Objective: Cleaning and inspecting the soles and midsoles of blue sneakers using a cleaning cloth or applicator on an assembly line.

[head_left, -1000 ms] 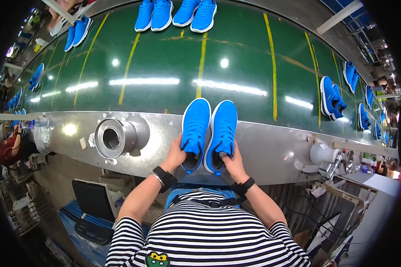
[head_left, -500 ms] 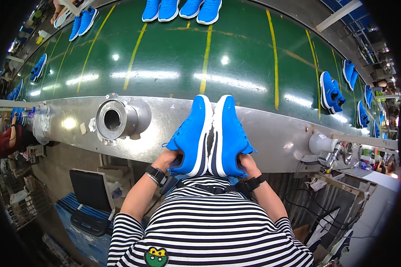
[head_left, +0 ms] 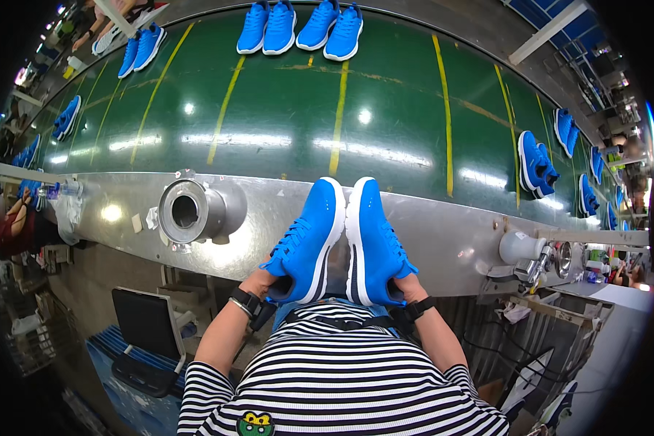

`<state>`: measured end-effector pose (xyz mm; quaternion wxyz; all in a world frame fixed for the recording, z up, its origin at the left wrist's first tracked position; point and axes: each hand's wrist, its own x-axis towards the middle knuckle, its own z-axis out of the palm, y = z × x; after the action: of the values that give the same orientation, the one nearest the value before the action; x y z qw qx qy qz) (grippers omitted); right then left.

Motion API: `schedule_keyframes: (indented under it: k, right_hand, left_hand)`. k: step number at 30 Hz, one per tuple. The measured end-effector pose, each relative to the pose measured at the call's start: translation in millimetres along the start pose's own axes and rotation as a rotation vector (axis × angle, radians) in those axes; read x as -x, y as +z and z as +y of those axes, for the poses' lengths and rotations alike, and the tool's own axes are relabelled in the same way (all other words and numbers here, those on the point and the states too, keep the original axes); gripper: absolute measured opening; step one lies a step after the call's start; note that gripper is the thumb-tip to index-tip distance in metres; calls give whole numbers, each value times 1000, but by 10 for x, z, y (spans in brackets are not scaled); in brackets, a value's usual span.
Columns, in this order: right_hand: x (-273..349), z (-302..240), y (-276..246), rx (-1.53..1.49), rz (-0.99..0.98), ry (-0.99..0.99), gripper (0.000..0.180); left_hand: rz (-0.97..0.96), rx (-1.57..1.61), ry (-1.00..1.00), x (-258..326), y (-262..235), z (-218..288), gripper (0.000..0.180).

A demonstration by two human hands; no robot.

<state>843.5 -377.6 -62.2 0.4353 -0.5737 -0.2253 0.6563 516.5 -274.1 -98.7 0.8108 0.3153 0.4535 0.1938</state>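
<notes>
Two blue sneakers with white soles are held up in front of my waist, toes pointing away from me and soles facing each other. My left hand (head_left: 256,282) grips the left sneaker (head_left: 314,231) at its heel opening, the fingers partly inside the collar. In the same way my right hand (head_left: 411,288) holds the right sneaker (head_left: 374,236) by its heel opening. A narrow gap runs between the two soles, and the laces of the left shoe are visible. Most of the fingers are hidden by the shoes.
Beyond the sneakers runs a green conveyor belt (head_left: 269,94) with yellow lines, carrying several blue sneakers (head_left: 330,30). A metal ledge (head_left: 443,232) edges it, with a round metal fixture (head_left: 185,211) on the left. A black chair (head_left: 145,320) stands at lower left; a person (head_left: 14,218) sits far left.
Both sneakers have turned slightly, their soles further apart toward the heels, and the left one shows more of its laces. The whole scene sits lower in the picture.
</notes>
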Motion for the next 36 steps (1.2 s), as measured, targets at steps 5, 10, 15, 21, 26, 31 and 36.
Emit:
schedule_keyframes:
  k: [5, 10, 15, 21, 26, 31, 36]
  right_hand:
    - [34, -23, -117, 80, 37, -23, 37]
    - [86, -233, -116, 330, 40, -160, 39]
    - [160, -352, -89, 183, 1, -289, 57]
    - [236, -429, -51, 329, 40, -402, 62]
    - [251, -410, -68, 803, 217, -545, 69]
    - [172, -499, 484, 1300, 419, -497, 79]
    - [203, -470, 467, 1321, 231, -513, 79]
  left_hand:
    - [10, -228, 140, 74, 148, 305, 39]
    - [-58, -273, 158, 145, 63, 367, 44]
    - [-31, -340, 307, 256, 221, 552, 57]
    - [58, -364, 355, 295, 199, 530, 74]
    - [401, -1101, 667, 380, 367, 620, 78]
    - [603, -1399, 619, 226, 738, 555, 88]
    - [496, -1430, 441, 233, 735, 601, 104]
